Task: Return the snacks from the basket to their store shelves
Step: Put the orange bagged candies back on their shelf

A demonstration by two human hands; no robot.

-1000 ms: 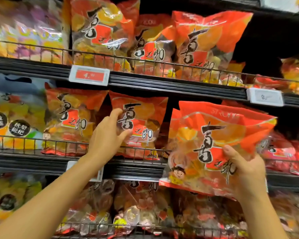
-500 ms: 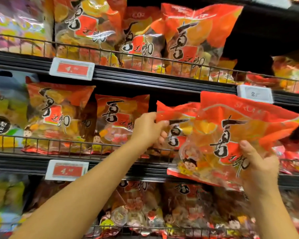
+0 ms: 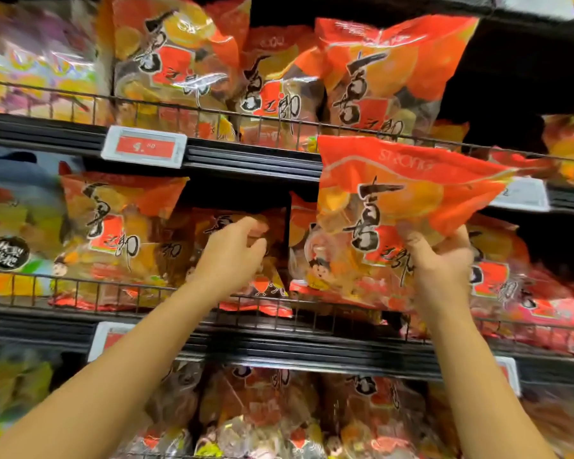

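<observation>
- Step in hand, as we read it: shelving one snack; we see no basket in view.
- Our right hand [image 3: 439,260] grips the glossy orange-red plastic snack bag with black brush lettering [image 3: 395,207] by its lower right part, thumb on the front, fingers curled behind; bag is up in the air, tilted, in front of the middle shelf row.
- Our left hand [image 3: 234,251] reaches over the black wire shelf rail [image 3: 80,286] to the slumped orange snack bag on the middle shelf [image 3: 239,223]; fingers curled at its front, blurred, so we cannot tell if it pinches the bag or just pushes it.
- Left of the left hand stands an upright matching orange bag [image 3: 113,226]; between the two hands, behind the held bag, another matching bag [image 3: 302,226] shows.
- Above the left hand: white-framed red price tag [image 3: 145,146] on the upper shelf edge.
- Next move, our guess: clear a gap between the hands, then lift the held bag over the rail and stand it upright in the row.
- Needs care: soft bag, may snag on the rail or topple neighbours.
</observation>
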